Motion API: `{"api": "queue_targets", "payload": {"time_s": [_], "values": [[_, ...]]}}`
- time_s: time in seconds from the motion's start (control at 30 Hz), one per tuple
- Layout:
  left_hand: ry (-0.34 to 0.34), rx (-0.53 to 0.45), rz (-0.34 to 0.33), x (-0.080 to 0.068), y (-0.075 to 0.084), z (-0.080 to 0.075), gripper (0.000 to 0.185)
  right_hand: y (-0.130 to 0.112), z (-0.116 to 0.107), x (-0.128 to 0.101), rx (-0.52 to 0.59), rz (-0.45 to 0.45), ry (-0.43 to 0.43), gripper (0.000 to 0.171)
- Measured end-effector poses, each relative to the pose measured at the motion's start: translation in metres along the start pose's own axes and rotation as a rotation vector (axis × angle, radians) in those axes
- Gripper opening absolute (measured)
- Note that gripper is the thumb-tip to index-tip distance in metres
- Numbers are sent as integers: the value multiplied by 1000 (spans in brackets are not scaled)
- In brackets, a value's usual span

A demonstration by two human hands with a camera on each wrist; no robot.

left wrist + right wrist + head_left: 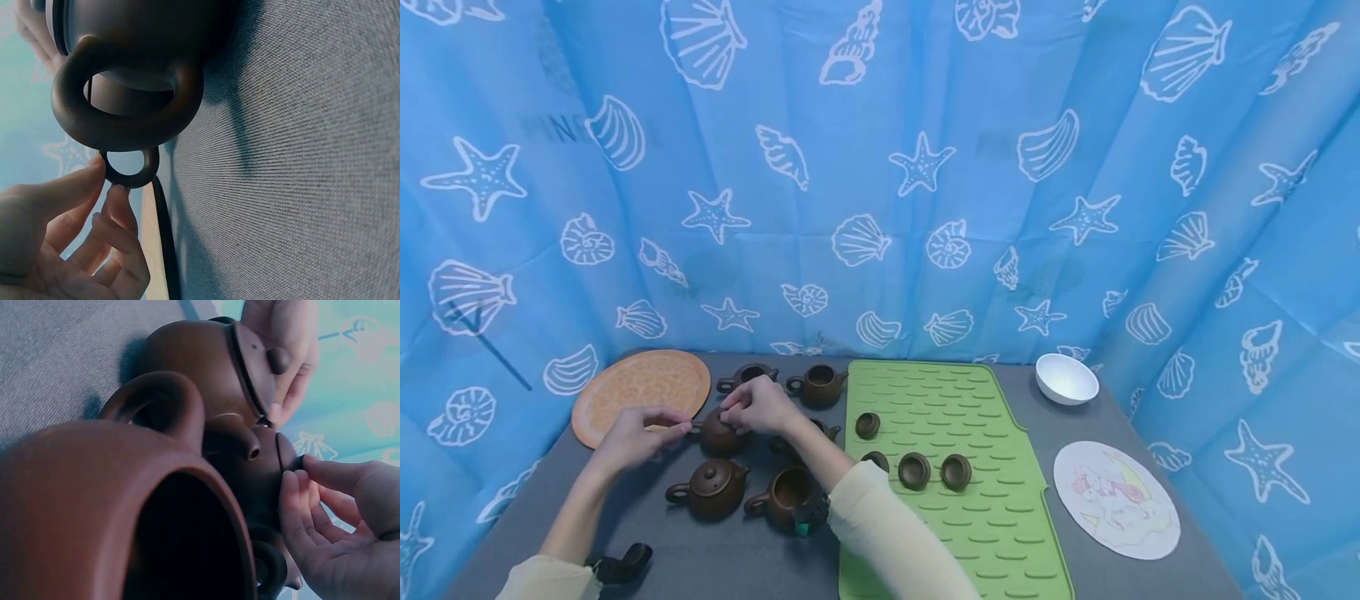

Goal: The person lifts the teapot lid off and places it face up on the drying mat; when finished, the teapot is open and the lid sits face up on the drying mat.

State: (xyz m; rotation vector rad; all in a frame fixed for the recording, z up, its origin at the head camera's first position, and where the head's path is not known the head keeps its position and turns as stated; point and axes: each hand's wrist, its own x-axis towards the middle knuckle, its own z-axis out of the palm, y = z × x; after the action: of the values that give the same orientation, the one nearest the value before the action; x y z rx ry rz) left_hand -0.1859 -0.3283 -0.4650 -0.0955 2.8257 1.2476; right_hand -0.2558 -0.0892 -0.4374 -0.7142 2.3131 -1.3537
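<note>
Pinching the lid (724, 412) onto one teapot (718, 433) with both hands, you have two lidded; lids (913, 471) wait near the worktop's middle.

We find almost no legible text — only faint dark letters behind the blue shell-print curtain (880, 167), upper left, which seem to read "PINE", though we cannot be sure. The round paper disc (1116, 498) carries a drawing — no words we can make out.
</note>
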Motion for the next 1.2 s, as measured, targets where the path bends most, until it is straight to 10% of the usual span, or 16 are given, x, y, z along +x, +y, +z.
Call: {"api": "queue_targets", "payload": {"time_s": [0.63,1.2], "values": [[23,-19,-13,0,-2,3,32,1,-6,-8,63,-70,16,11],[17,-21,-32,0,-1,2,34,19,-60,-80,74,-178,4,15]]}}
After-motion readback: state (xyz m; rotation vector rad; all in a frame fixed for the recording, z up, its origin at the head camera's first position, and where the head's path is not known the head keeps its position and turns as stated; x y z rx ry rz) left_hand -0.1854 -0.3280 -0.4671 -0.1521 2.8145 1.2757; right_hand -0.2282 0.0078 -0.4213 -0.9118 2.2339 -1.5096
